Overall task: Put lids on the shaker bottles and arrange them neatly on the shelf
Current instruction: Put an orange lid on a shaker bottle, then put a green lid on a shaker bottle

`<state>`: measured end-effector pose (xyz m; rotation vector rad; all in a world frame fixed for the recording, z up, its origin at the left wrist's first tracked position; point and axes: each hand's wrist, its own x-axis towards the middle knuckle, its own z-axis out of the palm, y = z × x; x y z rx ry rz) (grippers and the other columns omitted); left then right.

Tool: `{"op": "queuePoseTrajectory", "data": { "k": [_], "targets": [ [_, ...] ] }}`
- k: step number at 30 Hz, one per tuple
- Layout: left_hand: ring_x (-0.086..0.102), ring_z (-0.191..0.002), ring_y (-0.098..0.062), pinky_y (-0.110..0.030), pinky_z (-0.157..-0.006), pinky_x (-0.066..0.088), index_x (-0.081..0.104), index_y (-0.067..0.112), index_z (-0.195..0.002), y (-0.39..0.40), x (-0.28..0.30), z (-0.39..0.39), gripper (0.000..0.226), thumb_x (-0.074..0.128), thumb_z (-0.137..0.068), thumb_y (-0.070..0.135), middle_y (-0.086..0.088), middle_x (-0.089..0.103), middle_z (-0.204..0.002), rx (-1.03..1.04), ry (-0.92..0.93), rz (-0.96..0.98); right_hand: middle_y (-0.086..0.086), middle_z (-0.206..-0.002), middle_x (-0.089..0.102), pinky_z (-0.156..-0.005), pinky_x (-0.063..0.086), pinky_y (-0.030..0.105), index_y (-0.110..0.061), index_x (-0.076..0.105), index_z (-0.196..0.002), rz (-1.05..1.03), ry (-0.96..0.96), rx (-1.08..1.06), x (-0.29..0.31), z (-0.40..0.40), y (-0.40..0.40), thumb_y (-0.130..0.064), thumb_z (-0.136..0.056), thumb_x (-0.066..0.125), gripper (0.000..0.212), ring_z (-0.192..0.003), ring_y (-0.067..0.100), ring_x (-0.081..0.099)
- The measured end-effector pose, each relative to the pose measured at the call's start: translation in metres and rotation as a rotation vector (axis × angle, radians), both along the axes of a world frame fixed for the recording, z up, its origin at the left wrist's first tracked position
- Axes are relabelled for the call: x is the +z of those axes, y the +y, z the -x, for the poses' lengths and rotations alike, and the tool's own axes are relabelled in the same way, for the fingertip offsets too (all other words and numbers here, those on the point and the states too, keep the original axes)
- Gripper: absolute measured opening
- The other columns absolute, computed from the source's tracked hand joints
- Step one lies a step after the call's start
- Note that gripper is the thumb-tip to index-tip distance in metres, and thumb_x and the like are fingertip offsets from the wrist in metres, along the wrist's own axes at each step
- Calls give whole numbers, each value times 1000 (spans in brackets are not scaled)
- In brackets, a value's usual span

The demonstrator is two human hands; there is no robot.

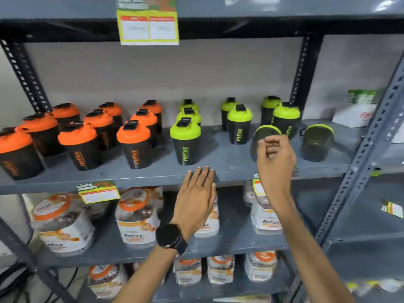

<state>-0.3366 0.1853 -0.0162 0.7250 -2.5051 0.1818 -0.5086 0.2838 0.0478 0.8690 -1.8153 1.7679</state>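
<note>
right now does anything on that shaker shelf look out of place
Yes. Two green-rimmed shaker bottles lie tipped over at the shelf's right end, one behind the right hand at, one further right. Every other shaker stands upright in rows.

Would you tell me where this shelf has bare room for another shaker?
Bare shelf lies between the front green-lidded shaker and the tipped bottle by the right hand. The orange-lidded shakers on the left stand crowded.

The grey metal shelf carries orange-lidded shaker bottles at left, green-lidded ones at centre, and two lidless bottles at right.
</note>
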Motion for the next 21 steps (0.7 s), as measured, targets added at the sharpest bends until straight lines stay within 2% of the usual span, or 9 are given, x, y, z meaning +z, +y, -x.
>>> {"op": "queuePoseTrajectory", "data": {
  "k": [2,4,6,9,12,15,17,19,21],
  "targets": [
    [46,-137,-25,-42,-118,30,49,10,-142,9,5,26,50,26,-102,31,-7,54,-146,-6,-3,-14,12,-97,66,-83,51,45,-9,57,-102,-79,-45,-16,10,35,6,-27,-90,61,22,-84,30,64],
    [47,-136,-25,-44,-117,31,50,9,-140,12,12,47,52,23,-102,33,-8,56,-143,1,-19,-37,21,-113,62,-95,42,42,-2,55,-113,-220,-148,-14,18,67,9,-31,-91,62,37,-107,38,57],
    [46,-136,-26,-46,-117,28,50,10,-139,11,18,62,59,15,-100,37,-8,55,-144,12,-45,-74,26,-125,57,-99,40,43,3,51,-122,-344,-257,-7,23,90,9,-41,-92,61,54,-120,41,50],
    [44,-136,-26,-46,-114,26,50,11,-136,6,24,76,68,6,-96,45,-8,55,-143,15,-45,-113,29,-133,54,-95,45,48,6,43,-131,-495,-362,8,28,109,5,-62,-90,53,80,-124,45,51],
    [41,-137,-24,-44,-112,26,48,13,-136,3,26,83,68,6,-95,46,-6,53,-144,35,-47,-124,26,-140,51,-101,47,48,8,34,-142,-610,-480,140,34,114,1,-80,-82,43,107,-126,43,53],
    [36,-142,-22,-43,-116,23,43,14,-142,3,23,85,70,5,-95,47,-4,47,-151,56,-48,-141,22,-134,56,-95,54,52,6,42,-138,-647,-517,227,31,125,-7,-92,-63,44,124,-118,40,59],
    [33,-145,-21,-44,-118,21,40,14,-146,2,21,85,70,4,-96,48,-4,42,-154,63,-54,-141,18,-127,62,-92,56,49,2,52,-126,-644,-549,271,30,129,-10,-89,-59,51,113,-115,37,61],
    [31,-146,-21,-44,-119,20,38,14,-148,1,19,85,70,4,-97,48,-5,41,-156,65,-53,-148,12,-121,62,-84,57,43,-5,54,-112,-585,-597,322,33,126,-6,-74,-72,62,79,-112,34,63],
    [30,-147,-22,-44,-120,20,37,15,-149,0,18,86,64,9,-100,46,-5,39,-157,66,-52,-155,9,-116,61,-79,55,39,-9,53,-107,-532,-638,363,31,126,-4,-60,-80,67,60,-110,31,62]
  ]
}}
